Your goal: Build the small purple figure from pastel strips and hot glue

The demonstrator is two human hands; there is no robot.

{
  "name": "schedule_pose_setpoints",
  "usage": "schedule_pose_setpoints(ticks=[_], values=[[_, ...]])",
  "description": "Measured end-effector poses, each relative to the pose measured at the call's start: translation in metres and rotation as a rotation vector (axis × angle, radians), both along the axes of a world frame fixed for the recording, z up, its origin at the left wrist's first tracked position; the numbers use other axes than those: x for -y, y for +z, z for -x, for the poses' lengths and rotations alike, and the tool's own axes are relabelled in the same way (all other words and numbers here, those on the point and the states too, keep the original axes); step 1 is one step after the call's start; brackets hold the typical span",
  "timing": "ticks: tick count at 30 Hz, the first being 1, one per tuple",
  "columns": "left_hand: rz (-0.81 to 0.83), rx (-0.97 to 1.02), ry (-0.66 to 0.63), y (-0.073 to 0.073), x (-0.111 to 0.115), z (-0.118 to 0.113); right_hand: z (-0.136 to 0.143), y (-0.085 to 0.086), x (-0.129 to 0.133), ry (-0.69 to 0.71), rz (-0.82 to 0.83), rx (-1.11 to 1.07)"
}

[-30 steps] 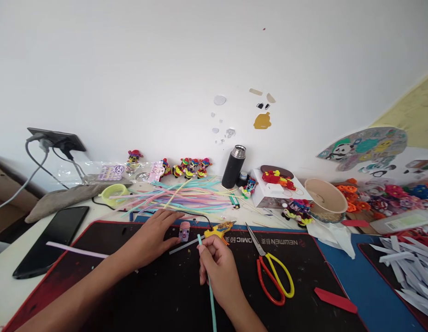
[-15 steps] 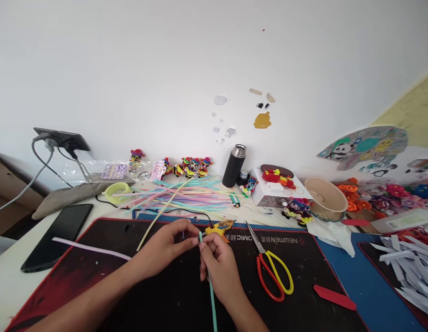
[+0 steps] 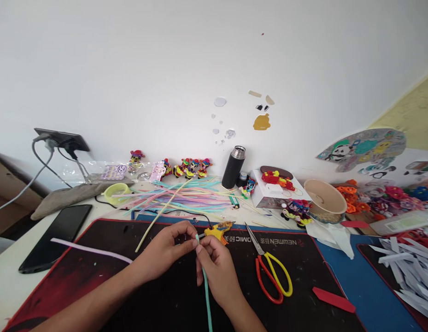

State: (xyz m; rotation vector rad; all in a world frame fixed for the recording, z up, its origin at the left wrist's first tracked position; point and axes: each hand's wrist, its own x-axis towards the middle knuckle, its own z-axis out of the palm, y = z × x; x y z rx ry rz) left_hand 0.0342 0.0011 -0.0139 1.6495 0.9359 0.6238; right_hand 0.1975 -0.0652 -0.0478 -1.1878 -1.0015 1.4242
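A mint-green pipe cleaner (image 3: pixel 207 295) runs from between my hands down to the bottom edge of the view. My left hand (image 3: pixel 172 246) pinches near its upper end with thumb and forefinger. Just beside it, my right hand (image 3: pixel 215 265) grips the same pipe cleaner between thumb and curled fingers, so the two hands almost touch. Behind the fingers lies a yellow glue gun (image 3: pixel 219 230), partly hidden. Scissors (image 3: pixel 269 265) with one red and one yellow handle rest to the right, blades a little apart.
Loose pastel pipe cleaners (image 3: pixel 179 196) lie at the back, with small colourful dolls (image 3: pixel 189 168) along the wall. A black flask (image 3: pixel 233 167) stands there. Left are a phone (image 3: pixel 56 237) and a lilac pipe cleaner (image 3: pixel 91 249). Right are a beige bowl (image 3: pixel 324 196) and white paper strips (image 3: pixel 407 263).
The upper end of the green pipe cleaner has shifted slightly left, and my right hand has moved a little left with it. Both hands keep their grip.
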Motion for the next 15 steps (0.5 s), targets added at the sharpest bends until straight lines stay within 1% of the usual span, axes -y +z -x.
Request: schedule_pose_setpoints(ticks=[2,4,8,10,15], values=[[-0.003,0.031,-0.006,0.003,-0.001,0.0,0.0,0.0,0.0,0.019,0.003,-0.007],[0.028,0.093,-0.001,0.006,-0.001,0.001,0.0,0.0,0.0,0.032,0.018,-0.003],[0.183,0.24,0.018,0.012,-0.002,0.001,0.0,-0.001,0.001,0.048,0.043,0.001],[0.207,0.239,0.028,0.016,-0.002,0.002,0.0,0.0,0.001,0.059,0.036,-0.011],[0.144,0.133,0.04,0.023,-0.003,0.008,0.0,0.0,0.001,0.066,0.019,-0.003]])
